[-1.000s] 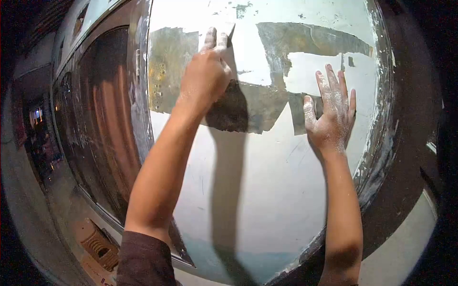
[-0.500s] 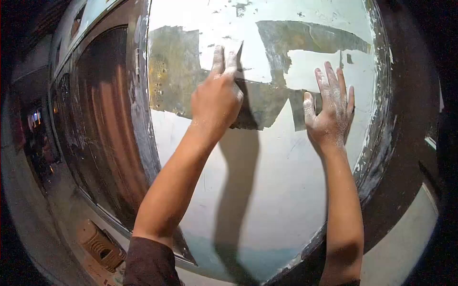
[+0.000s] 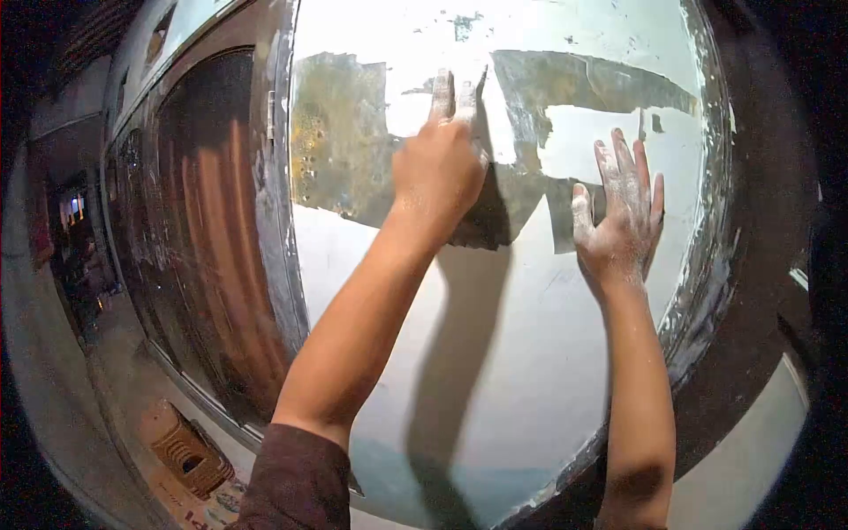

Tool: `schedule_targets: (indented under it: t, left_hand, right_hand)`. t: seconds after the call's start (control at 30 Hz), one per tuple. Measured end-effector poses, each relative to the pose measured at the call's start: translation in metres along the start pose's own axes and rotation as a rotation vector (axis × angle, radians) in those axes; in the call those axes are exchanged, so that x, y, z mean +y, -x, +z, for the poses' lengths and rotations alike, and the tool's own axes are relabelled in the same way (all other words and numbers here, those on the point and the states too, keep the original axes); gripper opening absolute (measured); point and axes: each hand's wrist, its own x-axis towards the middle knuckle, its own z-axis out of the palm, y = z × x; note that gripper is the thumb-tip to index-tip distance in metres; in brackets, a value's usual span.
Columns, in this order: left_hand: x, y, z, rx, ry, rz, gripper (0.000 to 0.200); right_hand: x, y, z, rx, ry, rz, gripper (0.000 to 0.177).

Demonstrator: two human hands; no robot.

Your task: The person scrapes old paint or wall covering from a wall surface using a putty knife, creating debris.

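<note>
A white panel (image 3: pixel 521 336) stands upright before me, with a band of grey-brown bare patches (image 3: pixel 344 150) across its upper part. My left hand (image 3: pixel 442 163) is against the upper middle of the panel. Two of its fingers point upward on a pale, thin piece or patch, too bright to tell which; the other fingers are curled. My right hand (image 3: pixel 621 208) lies spread on the right part of the panel, over the lower edge of a white patch (image 3: pixel 579 137). White dust coats its fingers. A dark shadow runs down the panel below my left hand.
Left of the panel is a dark window frame (image 3: pixel 283 177) with a brown curtain (image 3: pixel 221 212) behind the glass. A brown plastic object (image 3: pixel 190 455) with slots lies low at the left. A pale slanted surface (image 3: pixel 751 442) is at the lower right.
Within the view, my left hand has shifted right and slightly down across the panel. My right hand remains spread at the same white patch. The whole view has shifted a little.
</note>
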Motion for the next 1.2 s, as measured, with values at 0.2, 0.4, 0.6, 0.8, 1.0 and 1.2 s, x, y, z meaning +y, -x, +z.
schedule_targets:
  t: [0.2,0.4,0.6,0.8,1.0,1.2]
  left_hand:
    - [0.012,0.009,-0.002,-0.124,-0.005,-0.087,0.035]
    - [0.015,0.034,-0.004,0.019,0.063,-0.031,0.057]
    - [0.018,0.000,0.003,-0.086,0.015,-0.120,0.039]
    - [0.014,0.070,0.015,-0.038,0.273,-0.062,0.077]
    - [0.028,0.088,-0.012,0.017,0.980,-0.276,0.058]
    - [0.056,0.069,0.014,0.142,1.734,-0.414,0.062]
  right_hand:
    - [0.002,0.000,-0.001,-0.007,0.040,-0.021,0.059]
    - [-0.001,-0.001,-0.002,-0.007,0.008,0.008,0.060]
    - [0.003,0.000,-0.001,-0.010,0.027,-0.020,0.059]
    - [0.003,0.000,0.002,-0.040,0.073,-0.012,0.059]
    - [-0.020,0.009,-0.021,-0.084,-0.003,0.042,0.038]
    - [-0.086,0.004,-0.050,-0.514,-0.964,0.454,0.033]
